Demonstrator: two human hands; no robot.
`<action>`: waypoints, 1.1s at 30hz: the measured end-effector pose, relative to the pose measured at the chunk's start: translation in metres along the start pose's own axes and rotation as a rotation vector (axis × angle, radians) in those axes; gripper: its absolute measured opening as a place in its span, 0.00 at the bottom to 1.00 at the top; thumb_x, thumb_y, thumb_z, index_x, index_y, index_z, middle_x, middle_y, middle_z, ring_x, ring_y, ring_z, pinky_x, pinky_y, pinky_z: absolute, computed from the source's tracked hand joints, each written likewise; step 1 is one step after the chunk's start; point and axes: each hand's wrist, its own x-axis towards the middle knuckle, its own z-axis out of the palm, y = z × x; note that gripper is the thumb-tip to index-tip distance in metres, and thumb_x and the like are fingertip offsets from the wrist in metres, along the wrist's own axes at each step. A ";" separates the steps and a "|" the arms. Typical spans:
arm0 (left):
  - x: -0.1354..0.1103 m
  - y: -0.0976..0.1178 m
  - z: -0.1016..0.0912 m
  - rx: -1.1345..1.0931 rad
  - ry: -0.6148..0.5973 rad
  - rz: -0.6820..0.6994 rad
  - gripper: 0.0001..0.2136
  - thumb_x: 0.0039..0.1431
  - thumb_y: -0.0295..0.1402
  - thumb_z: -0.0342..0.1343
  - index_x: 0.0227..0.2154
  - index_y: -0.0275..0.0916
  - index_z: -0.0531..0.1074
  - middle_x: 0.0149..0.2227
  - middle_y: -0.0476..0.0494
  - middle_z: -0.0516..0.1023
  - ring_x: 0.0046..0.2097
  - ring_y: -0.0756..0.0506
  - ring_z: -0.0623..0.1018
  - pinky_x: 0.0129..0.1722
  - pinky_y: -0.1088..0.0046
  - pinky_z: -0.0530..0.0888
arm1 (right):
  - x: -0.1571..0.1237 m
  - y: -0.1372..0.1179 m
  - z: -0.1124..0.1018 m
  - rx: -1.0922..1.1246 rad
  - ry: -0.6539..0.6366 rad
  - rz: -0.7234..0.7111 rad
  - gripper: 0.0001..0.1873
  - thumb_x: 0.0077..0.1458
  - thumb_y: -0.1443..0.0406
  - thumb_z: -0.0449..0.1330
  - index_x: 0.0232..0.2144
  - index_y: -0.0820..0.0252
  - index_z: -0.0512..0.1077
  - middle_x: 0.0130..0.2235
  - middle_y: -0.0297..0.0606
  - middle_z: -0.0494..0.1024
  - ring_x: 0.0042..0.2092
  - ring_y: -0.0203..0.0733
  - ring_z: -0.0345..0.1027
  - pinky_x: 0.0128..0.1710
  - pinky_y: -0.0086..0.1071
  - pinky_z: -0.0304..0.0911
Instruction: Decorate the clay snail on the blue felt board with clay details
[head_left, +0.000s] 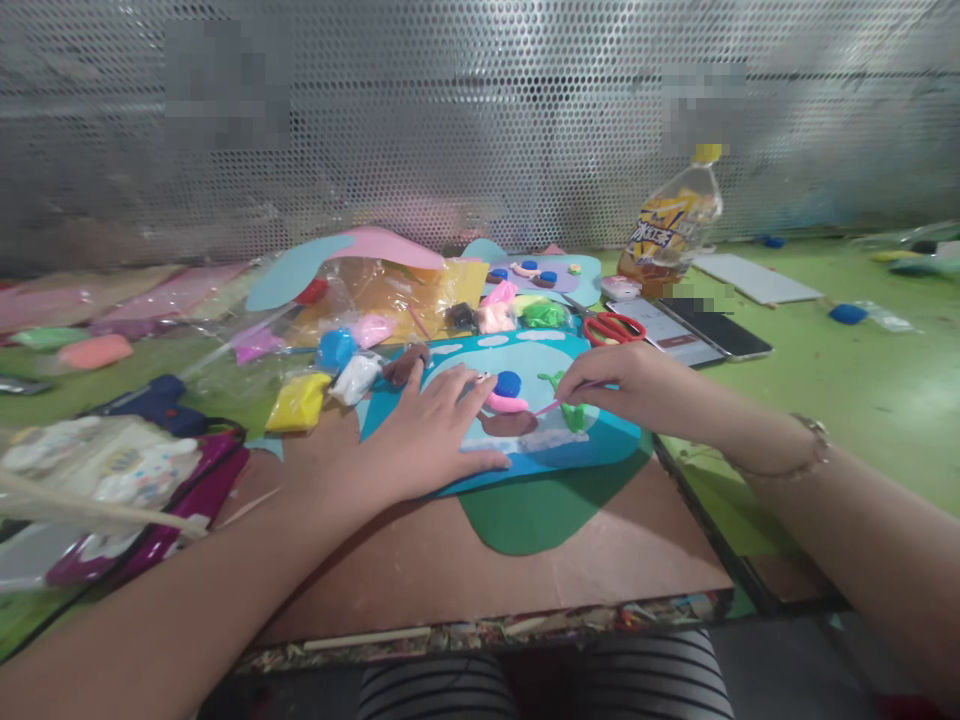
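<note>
A blue foam or paper sheet [592, 452] decorated with modelling clay lies before me on a brown board. My left hand [427, 430] rests flat on its left side, fingers spread. In my right hand [626, 388] is a thin pink clay-modelling stick [549, 409], pinched between the fingers. The stick's tip meets or hovers just over the right end of a flat brown clay piece [510, 424]. Above that are a pink clay strip [506, 402] and a blue clay disc [508, 384]. Green clay shapes [574, 415] sit beside my right fingers. Dark green paper [544, 525] sticks out underneath.
Bagged clay, including a yellow packet [298, 402], lies at the left. Red-handled scissors [615, 328], a phone [716, 328] and a tea bottle [675, 225] stand or lie behind. A blue glue gun [154, 402] and a purple pouch [161, 500] are at far left.
</note>
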 end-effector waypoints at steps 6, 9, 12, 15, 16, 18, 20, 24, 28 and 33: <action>0.001 0.000 -0.001 -0.003 -0.012 -0.004 0.37 0.56 0.58 0.43 0.60 0.34 0.51 0.58 0.30 0.58 0.60 0.35 0.55 0.57 0.48 0.49 | 0.000 -0.006 0.000 0.078 0.078 0.026 0.09 0.54 0.68 0.55 0.31 0.56 0.75 0.33 0.34 0.78 0.35 0.37 0.71 0.34 0.29 0.64; 0.001 0.000 -0.001 0.002 -0.006 0.003 0.38 0.56 0.58 0.43 0.59 0.33 0.51 0.58 0.30 0.58 0.60 0.35 0.56 0.57 0.48 0.49 | 0.000 -0.008 0.003 0.083 0.080 0.007 0.09 0.54 0.68 0.55 0.31 0.57 0.75 0.33 0.35 0.78 0.35 0.38 0.71 0.34 0.29 0.65; 0.001 0.001 -0.002 0.018 -0.012 -0.001 0.38 0.56 0.58 0.43 0.59 0.32 0.52 0.58 0.29 0.57 0.60 0.35 0.55 0.57 0.48 0.49 | 0.001 -0.007 0.006 0.074 0.058 -0.020 0.09 0.54 0.69 0.54 0.31 0.58 0.75 0.34 0.35 0.78 0.36 0.37 0.71 0.35 0.29 0.65; 0.001 0.001 -0.002 0.014 -0.022 -0.008 0.38 0.55 0.58 0.43 0.60 0.32 0.51 0.58 0.29 0.57 0.61 0.35 0.55 0.57 0.49 0.49 | 0.001 -0.004 0.008 0.061 0.040 -0.026 0.09 0.55 0.69 0.54 0.32 0.58 0.75 0.35 0.35 0.78 0.37 0.37 0.71 0.36 0.29 0.65; 0.001 0.002 -0.002 0.009 -0.024 -0.011 0.38 0.55 0.58 0.43 0.60 0.33 0.51 0.58 0.29 0.57 0.61 0.35 0.55 0.57 0.49 0.49 | 0.001 -0.004 0.008 0.060 0.033 -0.023 0.09 0.55 0.69 0.54 0.32 0.58 0.75 0.35 0.35 0.78 0.36 0.37 0.71 0.35 0.29 0.65; 0.001 0.002 -0.002 0.004 -0.023 -0.013 0.38 0.56 0.58 0.42 0.60 0.33 0.51 0.59 0.30 0.57 0.61 0.35 0.55 0.57 0.48 0.49 | 0.002 -0.003 0.008 0.062 0.025 -0.019 0.09 0.55 0.68 0.54 0.32 0.58 0.75 0.34 0.35 0.78 0.36 0.37 0.71 0.35 0.29 0.65; 0.001 0.001 -0.002 0.009 -0.022 -0.007 0.38 0.56 0.58 0.42 0.60 0.33 0.51 0.59 0.29 0.57 0.61 0.35 0.54 0.57 0.48 0.49 | 0.002 -0.002 0.008 0.066 0.021 -0.021 0.09 0.55 0.68 0.54 0.32 0.58 0.75 0.34 0.35 0.78 0.36 0.36 0.71 0.35 0.28 0.65; 0.001 0.001 -0.001 0.011 -0.010 0.001 0.38 0.56 0.58 0.42 0.59 0.32 0.51 0.59 0.29 0.57 0.61 0.35 0.54 0.57 0.48 0.48 | 0.002 -0.002 0.008 0.062 0.012 -0.027 0.09 0.55 0.68 0.54 0.32 0.58 0.75 0.34 0.35 0.78 0.36 0.36 0.71 0.35 0.28 0.65; 0.001 0.000 0.001 -0.016 0.004 -0.003 0.38 0.56 0.58 0.42 0.60 0.33 0.51 0.58 0.30 0.58 0.61 0.35 0.55 0.57 0.48 0.48 | 0.002 -0.002 0.008 0.061 0.014 -0.026 0.09 0.55 0.68 0.53 0.32 0.57 0.75 0.34 0.35 0.78 0.36 0.37 0.71 0.34 0.29 0.65; 0.001 0.000 0.001 -0.001 -0.002 0.005 0.38 0.56 0.58 0.41 0.60 0.33 0.51 0.59 0.30 0.57 0.61 0.35 0.54 0.57 0.48 0.48 | 0.002 -0.001 0.008 0.079 0.007 -0.027 0.09 0.54 0.69 0.54 0.32 0.58 0.75 0.34 0.34 0.78 0.36 0.36 0.71 0.36 0.28 0.65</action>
